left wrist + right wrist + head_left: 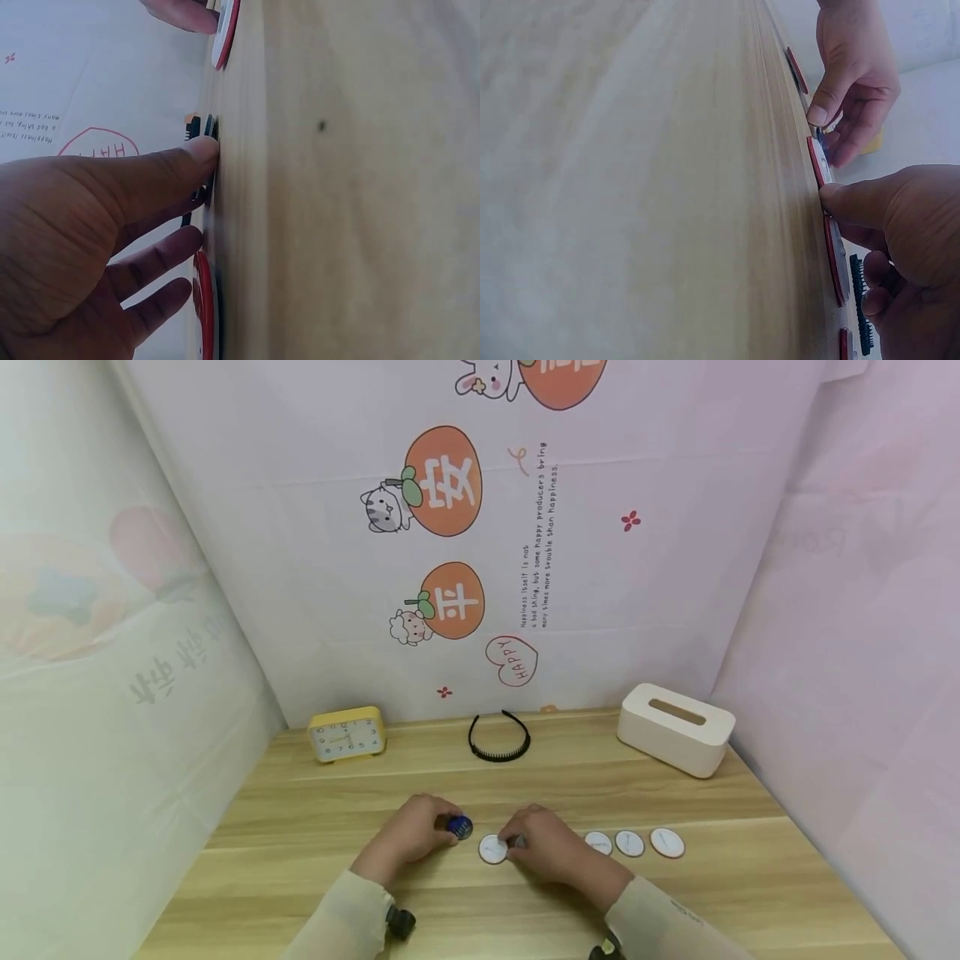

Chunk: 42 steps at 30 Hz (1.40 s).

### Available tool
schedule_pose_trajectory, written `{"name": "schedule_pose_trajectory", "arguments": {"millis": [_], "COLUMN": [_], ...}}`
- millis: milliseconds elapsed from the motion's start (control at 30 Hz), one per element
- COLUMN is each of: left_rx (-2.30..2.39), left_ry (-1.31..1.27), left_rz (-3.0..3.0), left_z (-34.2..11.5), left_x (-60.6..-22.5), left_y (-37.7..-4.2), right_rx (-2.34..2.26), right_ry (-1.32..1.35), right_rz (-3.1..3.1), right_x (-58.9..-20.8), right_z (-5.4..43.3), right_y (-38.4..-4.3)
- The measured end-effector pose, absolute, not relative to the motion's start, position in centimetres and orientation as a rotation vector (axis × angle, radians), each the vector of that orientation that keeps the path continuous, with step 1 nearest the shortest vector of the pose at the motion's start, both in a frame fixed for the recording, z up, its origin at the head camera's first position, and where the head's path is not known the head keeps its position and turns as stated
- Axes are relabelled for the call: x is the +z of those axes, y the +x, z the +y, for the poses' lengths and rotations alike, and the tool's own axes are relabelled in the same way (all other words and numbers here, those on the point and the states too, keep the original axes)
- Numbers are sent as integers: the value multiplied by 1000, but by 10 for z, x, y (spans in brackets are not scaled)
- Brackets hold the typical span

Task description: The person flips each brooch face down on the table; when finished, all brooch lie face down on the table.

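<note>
With thumb and fingertips, my left hand (411, 833) pinches a dark blue round badge (460, 827) at the table surface. A red badge (205, 311) lies beneath the other fingers in the left wrist view; the hand hides it in the head view. To the right, my right hand (551, 847) pinches the edge of a white-backed badge (492, 849) with a thin line across it. Its red rim shows in the right wrist view, where another badge (836, 262) lies close beside the thumb. Farther right sit more white badges (630, 843) in a row.
A yellow alarm clock (347, 735) stands at the back left. A black toothed headband (500, 752) lies at the back middle, and a white tissue box (675, 731) sits at the back right. Printed cloth (600, 593) hangs behind the wooden table (450, 922) and along its sides.
</note>
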<state>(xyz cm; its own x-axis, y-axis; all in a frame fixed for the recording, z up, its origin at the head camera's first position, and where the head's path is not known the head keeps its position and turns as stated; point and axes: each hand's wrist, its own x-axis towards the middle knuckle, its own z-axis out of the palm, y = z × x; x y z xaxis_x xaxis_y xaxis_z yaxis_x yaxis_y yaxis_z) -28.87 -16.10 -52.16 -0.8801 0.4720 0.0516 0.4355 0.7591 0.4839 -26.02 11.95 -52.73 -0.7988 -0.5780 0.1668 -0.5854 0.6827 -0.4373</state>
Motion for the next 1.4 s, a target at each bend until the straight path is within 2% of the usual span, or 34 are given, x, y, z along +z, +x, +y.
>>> {"name": "schedule_pose_trajectory", "arguments": {"millis": [967, 1400], "left_rx": [755, 760], "left_ry": [771, 792], "left_rz": [2842, 2851], "left_z": [-166, -167], "left_x": [-523, -523], "left_y": [-260, -260], "right_rx": [885, 766], "right_ry": [924, 1045], "right_rz": [-2874, -2817], "right_x": [-522, -522], "right_z": [119, 99], "right_y": [-256, -259]}}
